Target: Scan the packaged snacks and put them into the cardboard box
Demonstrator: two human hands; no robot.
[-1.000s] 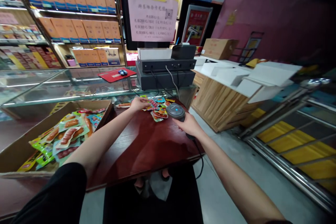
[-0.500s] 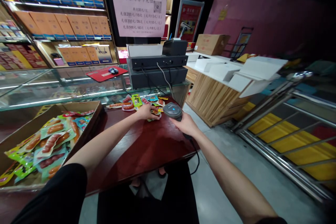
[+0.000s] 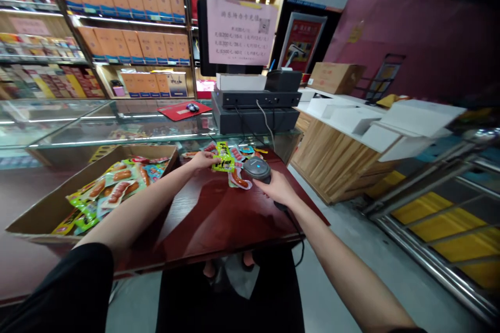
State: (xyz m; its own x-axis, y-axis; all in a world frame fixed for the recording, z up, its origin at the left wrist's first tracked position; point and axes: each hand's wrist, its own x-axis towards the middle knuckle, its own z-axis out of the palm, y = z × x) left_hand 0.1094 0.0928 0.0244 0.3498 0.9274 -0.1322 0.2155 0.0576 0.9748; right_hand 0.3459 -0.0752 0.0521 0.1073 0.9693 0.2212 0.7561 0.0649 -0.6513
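My left hand (image 3: pixel 203 160) pinches the left edge of a yellow-green snack packet (image 3: pixel 224 163) just above the dark red tabletop (image 3: pixel 211 218). Closed round the handle of a dark grey barcode scanner (image 3: pixel 257 168), my right hand (image 3: pixel 279 187) keeps the scanner head beside that packet. A small blue light glows on top of the scanner. Below the packet, a clear-wrapped sausage (image 3: pixel 240 179) lies on the table. Behind it, several more packaged sausages (image 3: pixel 236 154) are in a loose pile, partly hidden by the packet and scanner.
An open cardboard box (image 3: pixel 42 218) of packaged sausages stands at the left. Behind the table are a glass counter (image 3: pixel 128 122), a cash drawer (image 3: pixel 255 119) and a screen's back with a pink notice (image 3: pixel 242 31). A metal railing (image 3: pixel 429 265) runs along the right.
My left hand has let go of the wrapped sausage, which now lies on the table, and taken the yellow-green packet. The camera view has turned slightly left. The scanner stays in my right hand.
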